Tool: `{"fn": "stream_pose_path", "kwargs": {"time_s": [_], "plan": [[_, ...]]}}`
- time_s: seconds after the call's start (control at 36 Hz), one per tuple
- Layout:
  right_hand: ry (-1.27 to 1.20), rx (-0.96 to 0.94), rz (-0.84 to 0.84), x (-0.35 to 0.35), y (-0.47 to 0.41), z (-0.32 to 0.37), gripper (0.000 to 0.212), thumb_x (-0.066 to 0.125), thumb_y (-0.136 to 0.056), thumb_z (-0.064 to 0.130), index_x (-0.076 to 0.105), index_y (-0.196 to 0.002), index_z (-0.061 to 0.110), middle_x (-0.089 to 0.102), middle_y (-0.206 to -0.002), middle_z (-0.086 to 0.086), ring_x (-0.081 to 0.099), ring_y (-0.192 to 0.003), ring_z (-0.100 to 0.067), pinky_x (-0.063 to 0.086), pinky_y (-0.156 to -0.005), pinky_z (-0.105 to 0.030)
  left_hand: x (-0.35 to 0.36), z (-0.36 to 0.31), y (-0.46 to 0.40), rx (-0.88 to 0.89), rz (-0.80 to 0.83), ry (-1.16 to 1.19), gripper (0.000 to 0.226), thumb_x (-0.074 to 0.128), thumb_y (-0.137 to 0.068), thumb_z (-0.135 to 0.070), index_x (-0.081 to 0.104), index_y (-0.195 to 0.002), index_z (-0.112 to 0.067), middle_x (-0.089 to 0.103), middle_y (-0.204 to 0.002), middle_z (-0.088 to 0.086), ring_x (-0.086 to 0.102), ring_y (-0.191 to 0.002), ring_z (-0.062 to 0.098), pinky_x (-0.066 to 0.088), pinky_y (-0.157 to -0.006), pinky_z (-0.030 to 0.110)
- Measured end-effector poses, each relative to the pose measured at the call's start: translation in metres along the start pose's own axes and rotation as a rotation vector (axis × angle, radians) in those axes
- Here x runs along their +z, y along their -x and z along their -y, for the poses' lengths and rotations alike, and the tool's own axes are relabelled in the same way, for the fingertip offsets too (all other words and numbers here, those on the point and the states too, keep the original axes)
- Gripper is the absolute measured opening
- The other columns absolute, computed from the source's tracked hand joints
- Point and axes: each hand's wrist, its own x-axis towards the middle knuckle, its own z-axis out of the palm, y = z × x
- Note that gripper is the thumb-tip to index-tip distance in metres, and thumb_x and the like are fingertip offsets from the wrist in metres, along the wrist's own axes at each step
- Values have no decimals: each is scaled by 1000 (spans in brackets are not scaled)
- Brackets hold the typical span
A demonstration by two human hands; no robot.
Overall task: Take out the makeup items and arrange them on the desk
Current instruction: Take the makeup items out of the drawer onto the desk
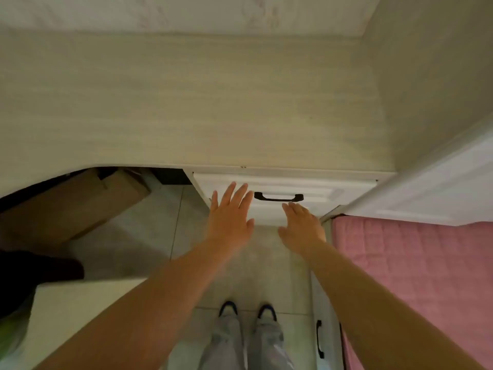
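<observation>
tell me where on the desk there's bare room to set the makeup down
The whole desk top in view is bare, from the back wall to the front edge above the drawer, and right to the side wall. It is crowded only below: cardboard boxes fill the knee space left of the drawer.

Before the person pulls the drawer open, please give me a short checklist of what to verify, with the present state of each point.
1. White drawer front under the pale wood-grain desk top is closed: ok.
2. Black curved metal handle is free, no fingers on it: ok.
3. Left hand is open with straight fingers, just left of the handle: ok.
4. Right hand is open, just below the handle, holding nothing: ok.
5. Makeup items are inside the drawer: cannot tell, none is in view.
6. Pink quilted bed cover at the right stays out of the drawer's path: cannot tell.
</observation>
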Motion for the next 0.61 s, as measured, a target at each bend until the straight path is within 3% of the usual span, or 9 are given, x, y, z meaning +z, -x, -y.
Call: {"fn": "stream_pose_path", "kwargs": {"time_s": [0.39, 0.61], "plan": [[107, -30, 36, 17, -51, 0, 60, 35, -99, 27, 5, -150, 15, 2, -159, -1, 3, -147, -18, 13, -118, -34, 17, 17, -29, 37, -1, -107, 68, 36, -97, -37, -4, -150, -24, -14, -158, -4, -15, -145, 19, -9, -115, 46], [85, -10, 68, 12, -54, -2, 65, 43, -92, 17, 11, -149, 18, 15, -155, 4, 9, -144, -16, 32, -108, -36, 20, 23, -33, 37, 8, -117, 69, 39, -97, -37, -5, -150, -26, -14, -158, -2, -13, -146, 19, -5, -116, 48]]}}
